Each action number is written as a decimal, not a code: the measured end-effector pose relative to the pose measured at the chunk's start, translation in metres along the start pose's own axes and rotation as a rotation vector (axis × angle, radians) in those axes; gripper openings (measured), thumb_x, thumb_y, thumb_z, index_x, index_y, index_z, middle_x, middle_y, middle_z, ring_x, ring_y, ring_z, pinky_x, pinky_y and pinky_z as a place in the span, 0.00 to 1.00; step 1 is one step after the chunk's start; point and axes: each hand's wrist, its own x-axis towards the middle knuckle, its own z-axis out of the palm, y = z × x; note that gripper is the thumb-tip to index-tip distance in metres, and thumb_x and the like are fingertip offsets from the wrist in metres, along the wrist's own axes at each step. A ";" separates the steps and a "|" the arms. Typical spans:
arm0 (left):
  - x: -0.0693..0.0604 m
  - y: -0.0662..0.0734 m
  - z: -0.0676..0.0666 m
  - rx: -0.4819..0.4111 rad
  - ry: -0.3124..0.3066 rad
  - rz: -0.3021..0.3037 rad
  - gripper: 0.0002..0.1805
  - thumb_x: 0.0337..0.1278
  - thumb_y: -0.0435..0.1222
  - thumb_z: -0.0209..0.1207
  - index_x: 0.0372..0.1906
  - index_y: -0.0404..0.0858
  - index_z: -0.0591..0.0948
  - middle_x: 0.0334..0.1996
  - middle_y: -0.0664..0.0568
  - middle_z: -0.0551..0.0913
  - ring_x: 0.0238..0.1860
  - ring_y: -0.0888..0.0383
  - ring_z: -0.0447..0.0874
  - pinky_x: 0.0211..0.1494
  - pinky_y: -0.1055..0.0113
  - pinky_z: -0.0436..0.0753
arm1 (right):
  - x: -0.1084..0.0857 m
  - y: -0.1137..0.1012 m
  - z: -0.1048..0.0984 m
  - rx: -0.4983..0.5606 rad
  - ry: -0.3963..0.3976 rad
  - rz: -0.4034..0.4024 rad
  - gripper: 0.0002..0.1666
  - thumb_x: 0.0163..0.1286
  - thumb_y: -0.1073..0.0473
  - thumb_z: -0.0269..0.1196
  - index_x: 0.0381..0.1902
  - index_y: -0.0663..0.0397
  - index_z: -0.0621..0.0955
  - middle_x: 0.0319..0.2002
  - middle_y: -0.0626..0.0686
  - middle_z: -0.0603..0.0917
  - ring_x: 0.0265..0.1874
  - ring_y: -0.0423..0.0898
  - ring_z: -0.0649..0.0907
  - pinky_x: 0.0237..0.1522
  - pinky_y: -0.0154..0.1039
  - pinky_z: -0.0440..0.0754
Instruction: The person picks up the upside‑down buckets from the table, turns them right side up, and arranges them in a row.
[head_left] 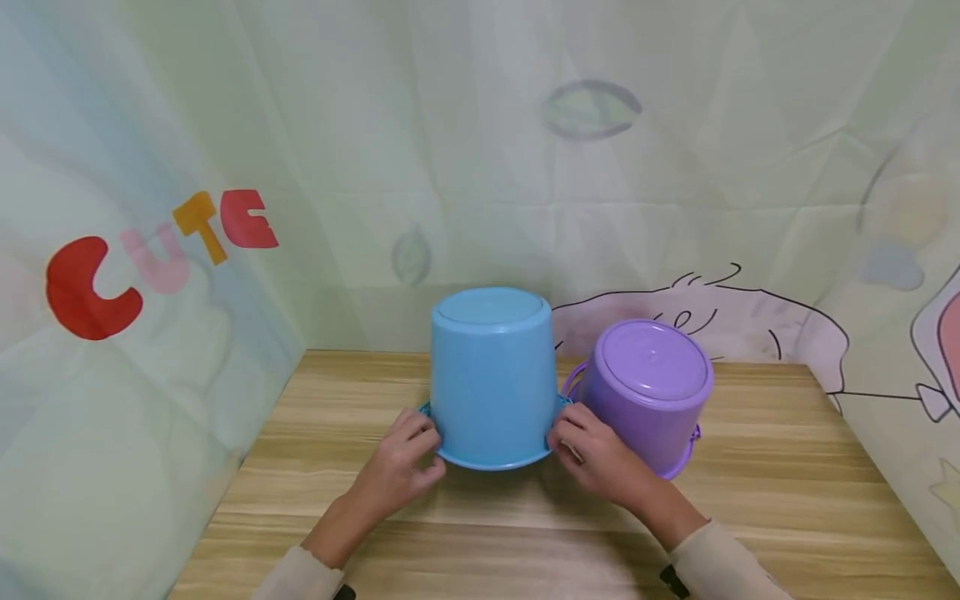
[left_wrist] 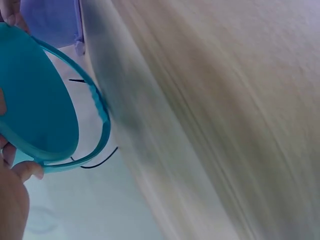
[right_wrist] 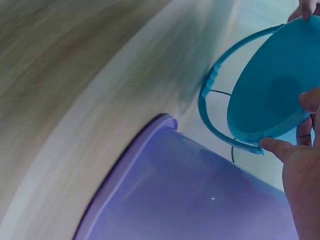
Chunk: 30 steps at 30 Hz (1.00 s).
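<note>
While both hands pinched its rim, the smooth, tapered light-blue plastic bucket (head_left: 491,383) was upside down over the wood-grained surface (head_left: 487,558), slightly left of the middle and toward the back edge. The left hand (head_left: 405,458) gripped beside one handle joint and the right hand (head_left: 592,450) beside the opposite one, thumbs and curled fingers on the thin lip. A curved teal handle (left_wrist: 104,112) with a ridged grip hung from that lip, below the hollow mouth. Just beside the right hand, the glossy purple plastic bucket (head_left: 652,367) stood upside down near the back edge, right of the middle, its flared rim on the surface. Pale and brown streaks ran across the wood grain. Creased, pale-green printed cloth (head_left: 360,150) rose behind the back edge; coloured letters spelling CUTE (head_left: 93,321) showed past the left edge, and a black-outlined cartoon figure (head_left: 795,333) near the back right corner.
</note>
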 end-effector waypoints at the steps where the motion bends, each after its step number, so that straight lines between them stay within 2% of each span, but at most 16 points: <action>1: 0.001 0.001 -0.001 -0.002 0.008 0.006 0.10 0.36 0.23 0.62 0.26 0.39 0.77 0.33 0.53 0.76 0.39 0.57 0.74 0.40 0.68 0.79 | 0.001 -0.001 -0.001 0.004 0.009 0.005 0.10 0.66 0.72 0.63 0.33 0.52 0.78 0.38 0.47 0.77 0.40 0.42 0.75 0.41 0.28 0.75; 4: 0.005 0.003 -0.003 -0.010 0.032 0.024 0.11 0.34 0.22 0.62 0.27 0.37 0.77 0.33 0.52 0.76 0.39 0.56 0.74 0.41 0.68 0.78 | 0.004 -0.003 -0.005 0.008 0.035 0.020 0.10 0.77 0.65 0.55 0.34 0.52 0.78 0.38 0.48 0.78 0.40 0.41 0.76 0.41 0.26 0.74; 6: 0.007 0.005 -0.005 -0.018 0.052 0.038 0.12 0.32 0.21 0.62 0.27 0.37 0.77 0.32 0.51 0.76 0.39 0.55 0.75 0.41 0.67 0.79 | 0.005 -0.005 -0.007 0.006 0.050 0.021 0.12 0.80 0.62 0.53 0.34 0.52 0.79 0.38 0.48 0.78 0.40 0.41 0.76 0.42 0.26 0.75; 12: 0.014 0.009 -0.012 -0.009 0.044 0.032 0.11 0.37 0.22 0.62 0.28 0.37 0.78 0.33 0.50 0.76 0.40 0.54 0.75 0.42 0.67 0.79 | 0.009 -0.009 -0.014 0.002 0.086 0.013 0.07 0.71 0.69 0.60 0.34 0.53 0.79 0.39 0.47 0.78 0.42 0.43 0.77 0.44 0.29 0.78; 15: 0.017 0.012 -0.016 -0.003 0.034 0.019 0.10 0.39 0.22 0.63 0.29 0.37 0.78 0.33 0.50 0.77 0.40 0.54 0.75 0.42 0.67 0.79 | 0.012 -0.011 -0.017 -0.004 0.100 0.005 0.07 0.76 0.65 0.57 0.35 0.53 0.79 0.40 0.47 0.78 0.42 0.43 0.77 0.44 0.29 0.78; 19: 0.022 0.014 -0.020 -0.010 0.059 0.030 0.10 0.39 0.22 0.62 0.28 0.36 0.78 0.33 0.50 0.77 0.39 0.54 0.75 0.42 0.67 0.79 | 0.017 -0.013 -0.023 -0.016 0.128 -0.016 0.07 0.75 0.65 0.57 0.35 0.54 0.79 0.40 0.48 0.78 0.42 0.43 0.78 0.43 0.30 0.79; 25: 0.031 0.017 -0.026 -0.016 0.115 0.051 0.09 0.42 0.22 0.62 0.29 0.35 0.78 0.33 0.50 0.77 0.38 0.54 0.76 0.42 0.68 0.80 | 0.027 -0.015 -0.032 -0.004 0.165 -0.023 0.08 0.63 0.73 0.62 0.34 0.54 0.79 0.39 0.48 0.79 0.41 0.43 0.79 0.44 0.31 0.80; 30: 0.036 0.020 -0.032 -0.018 0.132 0.044 0.06 0.49 0.24 0.64 0.30 0.35 0.79 0.34 0.49 0.78 0.38 0.54 0.76 0.42 0.69 0.82 | 0.034 -0.017 -0.037 -0.011 0.191 -0.031 0.06 0.67 0.70 0.58 0.34 0.55 0.79 0.38 0.47 0.79 0.39 0.43 0.81 0.43 0.30 0.80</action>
